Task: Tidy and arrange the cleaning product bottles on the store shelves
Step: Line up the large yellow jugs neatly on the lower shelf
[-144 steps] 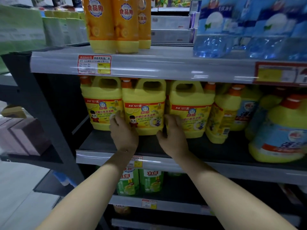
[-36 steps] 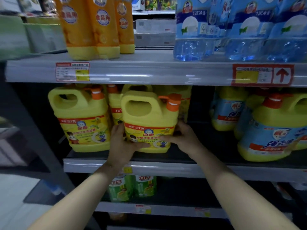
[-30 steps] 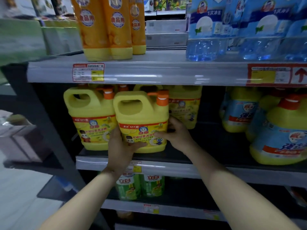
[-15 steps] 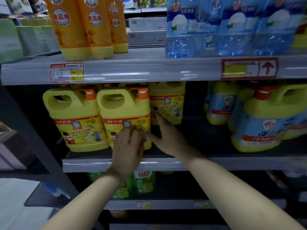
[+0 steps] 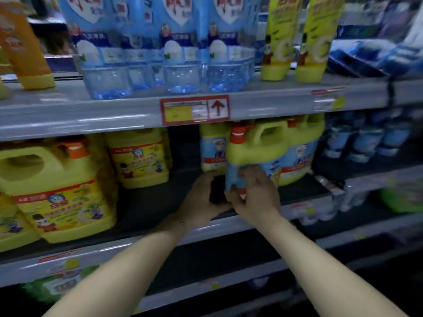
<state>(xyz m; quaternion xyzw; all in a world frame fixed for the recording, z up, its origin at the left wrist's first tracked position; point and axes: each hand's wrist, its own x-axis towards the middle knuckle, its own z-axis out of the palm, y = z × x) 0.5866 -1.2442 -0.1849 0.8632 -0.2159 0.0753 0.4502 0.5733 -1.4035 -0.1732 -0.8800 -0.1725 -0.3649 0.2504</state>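
A yellow jug with a blue label and an orange cap (image 5: pixel 254 147) stands at the front of the middle shelf (image 5: pixel 160 202). My right hand (image 5: pixel 256 193) covers its lower front and grips it. My left hand (image 5: pixel 201 200) cups its lower left corner. Two more blue-label jugs (image 5: pixel 212 149) stand behind and beside it. To the left are yellow jugs with yellow labels: a large near one (image 5: pixel 59 191) at the shelf front and one (image 5: pixel 139 156) further back. The view is blurred.
The top shelf (image 5: pixel 91 115) carries clear blue bottles (image 5: pixel 146 53), orange bottles (image 5: pixel 25 46) on the left and yellow-green bottles (image 5: pixel 295 37) on the right. A red price tag with an arrow (image 5: pixel 194 109) hangs on its edge. Blue packs (image 5: pixel 366 138) fill the right side.
My view and both hands have shifted right, from the yellow-label jugs to the blue-label jug. The hands let go of the yellow-label jug and now hold the blue-label one.
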